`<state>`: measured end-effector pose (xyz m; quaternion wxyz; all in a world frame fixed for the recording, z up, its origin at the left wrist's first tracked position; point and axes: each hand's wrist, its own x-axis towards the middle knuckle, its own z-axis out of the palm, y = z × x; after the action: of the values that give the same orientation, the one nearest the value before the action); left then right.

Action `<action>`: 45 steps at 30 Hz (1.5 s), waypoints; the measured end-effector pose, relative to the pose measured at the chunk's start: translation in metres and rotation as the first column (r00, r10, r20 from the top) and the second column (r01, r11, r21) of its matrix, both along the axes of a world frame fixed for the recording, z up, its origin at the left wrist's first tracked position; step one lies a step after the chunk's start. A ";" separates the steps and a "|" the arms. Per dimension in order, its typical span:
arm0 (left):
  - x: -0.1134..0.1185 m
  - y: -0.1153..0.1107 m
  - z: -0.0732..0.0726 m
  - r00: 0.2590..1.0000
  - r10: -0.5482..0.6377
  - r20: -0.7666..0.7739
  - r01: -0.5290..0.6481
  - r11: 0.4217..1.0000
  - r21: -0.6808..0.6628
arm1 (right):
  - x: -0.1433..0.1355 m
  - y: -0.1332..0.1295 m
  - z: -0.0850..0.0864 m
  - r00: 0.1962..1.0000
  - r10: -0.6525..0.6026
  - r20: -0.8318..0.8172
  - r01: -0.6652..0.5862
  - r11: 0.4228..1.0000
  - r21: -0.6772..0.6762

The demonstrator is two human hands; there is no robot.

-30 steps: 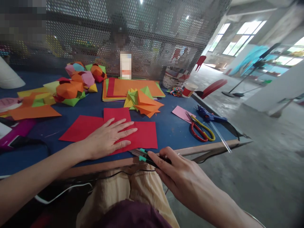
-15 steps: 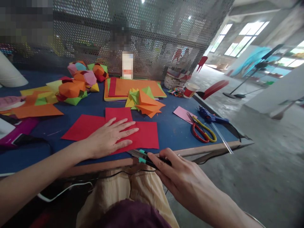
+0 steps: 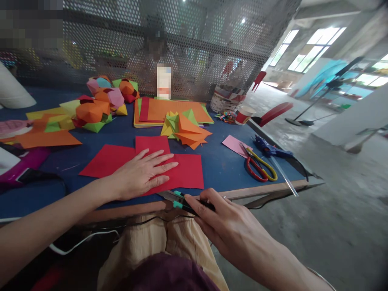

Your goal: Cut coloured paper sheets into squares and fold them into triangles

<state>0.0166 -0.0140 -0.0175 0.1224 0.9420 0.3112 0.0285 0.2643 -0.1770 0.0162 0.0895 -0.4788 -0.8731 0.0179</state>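
Note:
Pressed flat with its fingers spread, my left hand [image 3: 144, 173] lies on the red paper [image 3: 186, 171]. The paper shows a wide piece with a part sticking up toward the far side; its middle is hidden under the hand. My right hand [image 3: 226, 218] is closed around a black and teal utility knife [image 3: 178, 201] at the table's front edge. The knife's blade points left and lies at the paper's near edge, close to my left wrist. Whether the blade touches the paper I cannot tell.
Scissors [image 3: 260, 167] rest by pink paper [image 3: 232, 144], beside a blue glue gun [image 3: 271, 147]. Behind are stacked coloured sheets [image 3: 178, 109], folded orange paper [image 3: 190, 131], paper balls [image 3: 92, 111], a basket [image 3: 227, 99] and a paper cup [image 3: 244, 115]. A purple tool [image 3: 26, 165] lies left.
My right hand has moved the knife slightly to the left along the paper's near edge. My left hand stays flat on the red paper.

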 end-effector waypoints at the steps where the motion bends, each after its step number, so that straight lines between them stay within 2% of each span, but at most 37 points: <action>1: 0.000 0.000 0.000 1.000 0.000 0.001 0.000 1.000 0.001 | -0.001 0.001 0.000 1.000 0.002 0.004 -0.002 1.000 0.001; 6: 0.000 -0.001 0.000 1.000 -0.003 0.000 0.003 1.000 0.004 | -0.002 0.003 0.000 1.000 0.015 0.014 -0.016 0.999 0.037; 17: -0.002 0.010 0.002 0.999 -0.044 -0.009 0.044 0.999 0.017 | -0.003 0.003 0.002 0.999 0.029 0.032 -0.029 0.999 0.019; 45: -0.001 0.005 0.003 0.998 -0.036 -0.053 0.034 0.999 -0.041 | -0.016 0.009 0.004 0.998 0.056 0.028 -0.057 0.998 0.019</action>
<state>0.0152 -0.0092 -0.0145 0.1332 0.9451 0.2982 -0.0053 0.2480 -0.1681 0.0201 0.0819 -0.4531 -0.8877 0.0052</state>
